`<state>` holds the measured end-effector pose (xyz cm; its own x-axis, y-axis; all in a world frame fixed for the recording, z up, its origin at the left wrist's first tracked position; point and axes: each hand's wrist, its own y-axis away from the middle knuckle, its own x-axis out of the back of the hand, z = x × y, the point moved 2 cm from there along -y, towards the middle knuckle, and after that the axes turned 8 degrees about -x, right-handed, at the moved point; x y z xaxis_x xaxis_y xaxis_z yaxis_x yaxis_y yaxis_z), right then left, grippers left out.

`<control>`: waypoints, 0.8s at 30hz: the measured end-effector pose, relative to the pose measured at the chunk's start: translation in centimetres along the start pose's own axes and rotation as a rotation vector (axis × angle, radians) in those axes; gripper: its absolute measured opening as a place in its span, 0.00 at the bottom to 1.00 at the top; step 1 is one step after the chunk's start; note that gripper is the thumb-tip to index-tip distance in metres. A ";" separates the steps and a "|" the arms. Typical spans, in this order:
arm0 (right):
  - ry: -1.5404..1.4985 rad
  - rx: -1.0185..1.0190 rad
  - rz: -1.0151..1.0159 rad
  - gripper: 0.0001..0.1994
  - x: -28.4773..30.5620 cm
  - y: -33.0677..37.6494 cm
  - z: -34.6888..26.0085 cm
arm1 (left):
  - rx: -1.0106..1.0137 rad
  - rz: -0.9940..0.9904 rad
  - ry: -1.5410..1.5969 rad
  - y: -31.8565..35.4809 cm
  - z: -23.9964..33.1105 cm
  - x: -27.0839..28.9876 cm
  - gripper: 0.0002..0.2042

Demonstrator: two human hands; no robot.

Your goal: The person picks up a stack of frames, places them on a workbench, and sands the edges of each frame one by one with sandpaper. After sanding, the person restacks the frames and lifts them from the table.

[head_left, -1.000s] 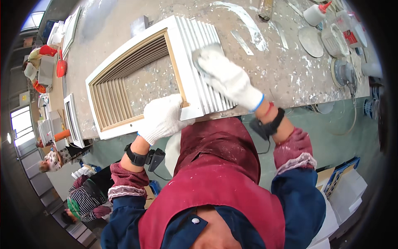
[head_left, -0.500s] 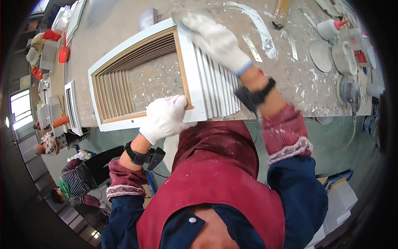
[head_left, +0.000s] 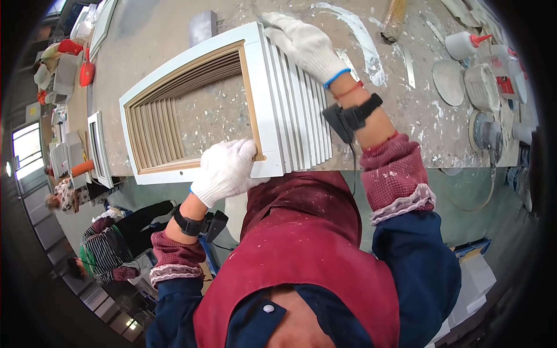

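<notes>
A stack of white frames (head_left: 264,110) with bare brown inner edges lies at the near edge of the workbench, its layers fanned out to the right. My left hand (head_left: 225,169), in a white knit glove, is closed around the near rail of the top frame, close to its right corner. At the far right corner of the stack is my right hand (head_left: 303,45), gloved too, its fingers pointing away to the left. A thin dark edge shows past those fingertips; what they hold is mostly hidden under the glove.
A grey block (head_left: 202,28) lies behind the stack. To the right are a white bottle with a red nozzle (head_left: 464,44), a white tub (head_left: 481,87) and a corded round sander (head_left: 486,129). Another person in a striped top (head_left: 103,249) is at far left.
My right hand has shifted slightly right and shows sharper. The stack's top frame sits a little lower and left in view. My left hand keeps its grip.
</notes>
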<state>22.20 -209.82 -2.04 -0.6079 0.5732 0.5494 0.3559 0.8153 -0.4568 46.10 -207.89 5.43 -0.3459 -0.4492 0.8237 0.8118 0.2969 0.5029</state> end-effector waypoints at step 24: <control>-0.017 -0.313 -0.053 0.26 0.0 4.9 3.2 | -0.035 0.036 -0.044 0.0 0.2 0.1 0.24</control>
<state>21.70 -206.12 -6.49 -0.6420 0.5300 0.5540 0.5231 0.8311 -0.1888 45.98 -207.76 5.53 -0.3359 -0.4010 0.8523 0.8396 0.2826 0.4638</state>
